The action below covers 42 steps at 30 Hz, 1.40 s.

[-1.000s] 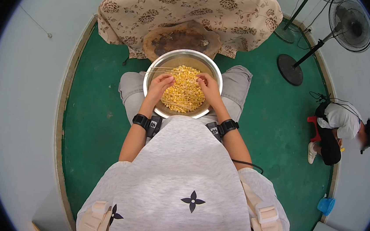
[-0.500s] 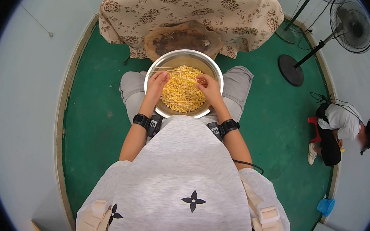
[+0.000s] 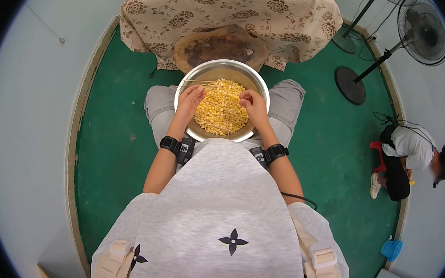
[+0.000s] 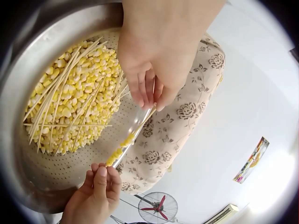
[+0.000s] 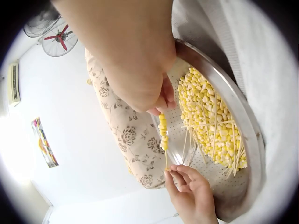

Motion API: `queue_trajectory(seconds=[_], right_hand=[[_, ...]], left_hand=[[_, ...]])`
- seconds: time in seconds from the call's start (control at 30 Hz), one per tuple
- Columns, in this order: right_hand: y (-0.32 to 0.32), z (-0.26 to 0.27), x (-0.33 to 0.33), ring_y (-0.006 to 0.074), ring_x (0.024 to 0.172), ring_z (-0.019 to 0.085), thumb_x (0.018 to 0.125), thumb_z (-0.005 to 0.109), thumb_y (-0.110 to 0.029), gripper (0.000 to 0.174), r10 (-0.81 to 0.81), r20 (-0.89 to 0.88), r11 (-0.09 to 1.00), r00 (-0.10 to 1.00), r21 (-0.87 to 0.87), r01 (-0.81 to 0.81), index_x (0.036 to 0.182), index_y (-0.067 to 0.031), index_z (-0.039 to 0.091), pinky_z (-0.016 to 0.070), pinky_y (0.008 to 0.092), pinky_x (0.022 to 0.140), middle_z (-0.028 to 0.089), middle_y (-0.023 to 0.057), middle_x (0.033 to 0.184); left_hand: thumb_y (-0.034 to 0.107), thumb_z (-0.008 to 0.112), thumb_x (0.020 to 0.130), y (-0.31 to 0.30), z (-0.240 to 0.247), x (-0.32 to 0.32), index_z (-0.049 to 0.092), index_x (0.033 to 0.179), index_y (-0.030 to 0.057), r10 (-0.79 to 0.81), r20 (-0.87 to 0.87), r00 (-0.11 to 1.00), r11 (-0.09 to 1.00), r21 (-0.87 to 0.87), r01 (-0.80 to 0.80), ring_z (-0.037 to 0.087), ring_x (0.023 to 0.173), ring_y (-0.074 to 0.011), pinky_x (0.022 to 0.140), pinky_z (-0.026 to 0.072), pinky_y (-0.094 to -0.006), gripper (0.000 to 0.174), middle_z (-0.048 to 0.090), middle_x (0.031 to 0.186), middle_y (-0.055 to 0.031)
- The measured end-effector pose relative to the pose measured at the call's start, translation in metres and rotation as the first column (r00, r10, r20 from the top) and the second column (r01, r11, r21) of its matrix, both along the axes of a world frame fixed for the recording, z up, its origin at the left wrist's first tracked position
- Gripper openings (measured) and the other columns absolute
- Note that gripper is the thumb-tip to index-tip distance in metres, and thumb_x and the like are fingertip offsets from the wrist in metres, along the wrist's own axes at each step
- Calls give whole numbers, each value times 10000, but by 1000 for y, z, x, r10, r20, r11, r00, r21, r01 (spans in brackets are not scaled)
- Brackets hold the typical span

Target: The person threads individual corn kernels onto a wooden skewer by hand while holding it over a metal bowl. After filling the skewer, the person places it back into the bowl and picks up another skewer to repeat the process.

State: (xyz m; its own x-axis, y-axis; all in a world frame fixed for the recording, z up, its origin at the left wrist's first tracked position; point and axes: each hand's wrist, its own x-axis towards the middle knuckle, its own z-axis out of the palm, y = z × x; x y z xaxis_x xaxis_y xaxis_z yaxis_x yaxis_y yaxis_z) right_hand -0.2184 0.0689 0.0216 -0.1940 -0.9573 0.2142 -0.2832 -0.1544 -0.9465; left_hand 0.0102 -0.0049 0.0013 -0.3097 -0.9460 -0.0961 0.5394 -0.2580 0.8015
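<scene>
Right wrist: skewer (image 5: 166, 158) (plump kernels (image 5: 163, 131))

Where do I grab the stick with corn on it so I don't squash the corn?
Probably pinch the stick lightly by its bare end, coming from the left hand's side. It's thin and straight, and the corn kernels sit toward the right hand, so only that end gives a clean hold.

Skewer (image 5: 166, 158) tip hidden by R hand (image 5: 135, 77), tblcloth (image 3: 234, 7) top cut off.

Head view downward — closer wrist views share skewer (image 4: 128, 139)
</scene>
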Motion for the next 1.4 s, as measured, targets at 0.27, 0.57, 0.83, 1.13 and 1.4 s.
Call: queue_trajectory(seconds=[0.27, 0.57, 0.83, 1.13, 1.4], right_hand=[[0, -2, 0, 146, 624, 581, 772, 538, 55, 97, 0, 14, 1000, 1000, 6, 0, 854, 21, 578, 460, 256, 587, 588, 78, 696], [-2, -5, -1, 136, 608, 577, 782, 518, 57, 98, 16, 33, 1000, 999, 19, -16, 855, 23, 573, 462, 250, 570, 578, 72, 688], [-1, -2, 0, 133, 591, 568, 795, 523, 51, 75, 14, 54, 999, 998, 38, -16, 848, 31, 571, 459, 250, 559, 575, 70, 669], [-2, -3, 0, 138, 581, 560, 801, 540, 24, 66, 7, 14, 999, 1000, 37, -7, 854, 41, 575, 456, 260, 553, 575, 82, 653], [-4, -8, 0, 140, 563, 559, 816, 524, 6, 81, 25, 17, 999, 1000, 31, -26, 858, 42, 582, 453, 267, 541, 577, 85, 645]], left_hand=[[58, 596, 840, 2, 6, -1, 561, 1011, 6, -11, -20, 1000, 1000, 15, 11, 593, 895, -157, 822, 484, -251, 182, 602, 927, -70], [64, 593, 845, 3, 8, 0, 563, 1011, 40, -47, -19, 999, 999, 3, 47, 590, 916, -149, 850, 471, -250, 170, 611, 942, -60], [72, 596, 845, 4, 11, -1, 560, 1003, 47, -59, -13, 998, 998, -12, 59, 585, 919, -154, 855, 467, -261, 164, 604, 939, -61], [65, 590, 843, 4, 10, -1, 558, 991, 50, -83, -6, 997, 996, -20, 83, 583, 914, -154, 858, 464, -265, 152, 601, 936, -61], [70, 588, 846, 7, 15, -4, 560, 985, 48, -118, 56, 991, 992, -48, 120, 580, 911, -150, 843, 468, -273, 144, 596, 936, -53]])
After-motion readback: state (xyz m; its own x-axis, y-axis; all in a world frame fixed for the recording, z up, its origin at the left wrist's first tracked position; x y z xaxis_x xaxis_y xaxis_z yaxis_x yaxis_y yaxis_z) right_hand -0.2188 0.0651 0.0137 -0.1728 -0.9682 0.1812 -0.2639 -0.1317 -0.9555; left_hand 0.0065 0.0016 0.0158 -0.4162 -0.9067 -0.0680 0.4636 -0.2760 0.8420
